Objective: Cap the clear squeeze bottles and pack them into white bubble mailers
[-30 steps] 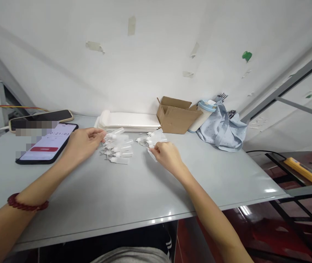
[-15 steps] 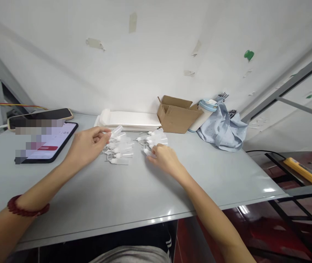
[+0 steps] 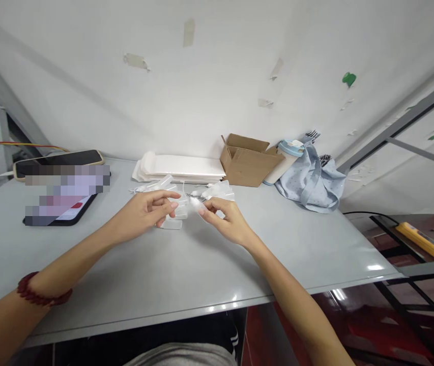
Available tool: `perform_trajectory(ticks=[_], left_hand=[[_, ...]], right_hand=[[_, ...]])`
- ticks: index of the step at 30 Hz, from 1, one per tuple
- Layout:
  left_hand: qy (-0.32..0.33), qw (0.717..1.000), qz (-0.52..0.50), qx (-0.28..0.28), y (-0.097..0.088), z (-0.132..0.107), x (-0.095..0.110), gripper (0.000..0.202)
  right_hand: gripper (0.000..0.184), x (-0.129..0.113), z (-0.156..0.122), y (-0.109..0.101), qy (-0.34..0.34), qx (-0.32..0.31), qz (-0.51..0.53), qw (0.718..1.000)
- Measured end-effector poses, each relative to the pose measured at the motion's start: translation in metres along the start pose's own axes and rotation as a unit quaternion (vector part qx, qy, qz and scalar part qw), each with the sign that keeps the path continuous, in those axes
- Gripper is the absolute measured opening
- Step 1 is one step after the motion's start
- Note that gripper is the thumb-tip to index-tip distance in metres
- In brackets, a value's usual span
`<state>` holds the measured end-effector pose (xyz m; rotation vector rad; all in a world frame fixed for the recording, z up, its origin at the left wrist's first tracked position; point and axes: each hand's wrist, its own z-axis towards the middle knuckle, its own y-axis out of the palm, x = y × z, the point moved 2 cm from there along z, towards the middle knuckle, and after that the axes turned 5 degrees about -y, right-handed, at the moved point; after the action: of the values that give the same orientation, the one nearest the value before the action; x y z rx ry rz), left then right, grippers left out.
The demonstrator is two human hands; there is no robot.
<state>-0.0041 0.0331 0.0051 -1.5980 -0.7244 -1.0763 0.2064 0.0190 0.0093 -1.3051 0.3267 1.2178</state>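
Between the thumb and fingers of my right hand (image 3: pixel 224 217) is a small white plastic dropper bottle (image 3: pixel 197 203), raised off the table, with its thin tip pointing up and left. My left hand (image 3: pixel 151 213) hovers to the left of it, fingers apart and nothing in them. Under and behind the left fingers lies a group of clear-white dropper bottles (image 3: pixel 171 224), partly hidden by that hand. A second group of such bottles (image 3: pixel 220 189) rests just behind my right hand.
A stack of white cartons or envelopes (image 3: pixel 186 165) lies along the wall, beside an open cardboard box (image 3: pixel 251 168). To the right stand a blue-lidded cup (image 3: pixel 283 160) and a bunched light-blue cloth (image 3: pixel 312 183). Two phones, one black-screened (image 3: pixel 60 162) and one lit (image 3: pixel 64 211), lie at left.
My right hand has lifted a dropper bottle from the right group. My left hand has let go of the bottle it touched and moved right and nearer, toward my right hand.
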Motion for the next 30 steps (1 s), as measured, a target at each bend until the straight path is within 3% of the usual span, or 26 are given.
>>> perform_trajectory(ticks=[10, 23, 30], left_hand=[[-0.002, 0.999, -0.040, 0.023, -0.006, 0.003, -0.006, 0.033], [0.040, 0.998, -0.038, -0.004, -0.002, -0.003, 0.007, 0.022], [0.063, 0.998, -0.007, -0.021, -0.002, -0.002, 0.000, 0.025]], right_hand=[[0.027, 0.000, -0.001, 0.003, 0.006, -0.034, 0.019, 0.999], [0.029, -0.002, -0.003, 0.004, -0.012, -0.043, 0.026, 0.999], [0.031, -0.003, -0.003, 0.005, -0.008, -0.044, 0.020, 0.999]])
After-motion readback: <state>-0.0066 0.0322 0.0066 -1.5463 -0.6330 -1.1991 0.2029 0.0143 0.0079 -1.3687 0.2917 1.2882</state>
